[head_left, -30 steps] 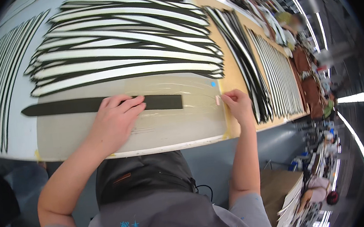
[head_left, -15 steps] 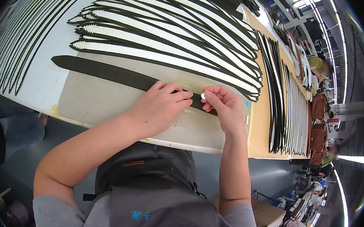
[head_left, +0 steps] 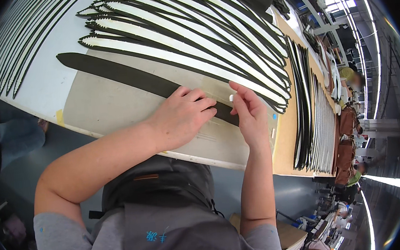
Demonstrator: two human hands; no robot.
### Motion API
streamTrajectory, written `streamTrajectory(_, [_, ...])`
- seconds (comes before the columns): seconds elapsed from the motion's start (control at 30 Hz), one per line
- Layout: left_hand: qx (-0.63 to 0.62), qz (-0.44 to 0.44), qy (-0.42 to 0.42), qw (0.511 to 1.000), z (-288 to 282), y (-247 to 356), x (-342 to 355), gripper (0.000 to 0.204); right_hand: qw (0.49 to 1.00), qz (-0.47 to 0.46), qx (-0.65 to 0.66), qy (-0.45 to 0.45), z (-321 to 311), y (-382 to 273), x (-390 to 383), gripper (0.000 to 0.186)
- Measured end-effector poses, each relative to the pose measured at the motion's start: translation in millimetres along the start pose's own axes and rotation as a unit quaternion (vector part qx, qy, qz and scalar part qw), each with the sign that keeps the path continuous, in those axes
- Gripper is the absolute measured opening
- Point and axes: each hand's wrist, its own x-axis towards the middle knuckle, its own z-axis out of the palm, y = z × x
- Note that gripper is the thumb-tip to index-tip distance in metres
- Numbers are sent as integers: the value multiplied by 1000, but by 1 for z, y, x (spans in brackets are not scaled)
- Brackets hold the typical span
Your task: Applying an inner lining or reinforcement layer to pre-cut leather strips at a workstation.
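A long dark strip [head_left: 119, 77] with a rounded end lies slantwise across the grey-beige work mat [head_left: 89, 106]. Over its right part rests my left hand [head_left: 180, 117], palm down, fingers slightly bent and apart, fingertips on the strip. Just to the right, my right hand [head_left: 251, 113] has thumb and index finger up above the strip, with a small white piece [head_left: 231, 98] at their tips. What the white piece is, I cannot make out. The part of the strip beneath my left hand is hidden.
Beyond the strip lies a pile of dark-edged white strips [head_left: 179, 46] with notched ends. Similar strips [head_left: 26, 45] stand in rows at the far left; more [head_left: 302, 101] lie on a tan board [head_left: 286, 160] to the right. A person's leg [head_left: 23, 140] shows at left.
My right hand's fingertips have lifted and drawn slightly away from my left hand, carrying the white piece up. My left hand has shifted a little to the right along the strip.
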Motion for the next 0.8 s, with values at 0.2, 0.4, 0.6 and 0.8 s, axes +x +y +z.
streamTrajectory(0.2, [6,1,7,1000,0,0,0,37,998,-41,-41,15,-9,-4,-7,19])
streamTrajectory(0.4, [4,-1,6,1000,-1,0,-1,37,996,70,57,-6,-2,-7,-5,16])
streamTrajectory(0.6, [2,-6,7,1000,-2,1,-1,35,993,119,5,-24,1,-7,12,18])
streamTrajectory(0.8, [-4,-5,1,1000,-1,-1,-1,34,990,134,-25,-22,10,-13,19,17])
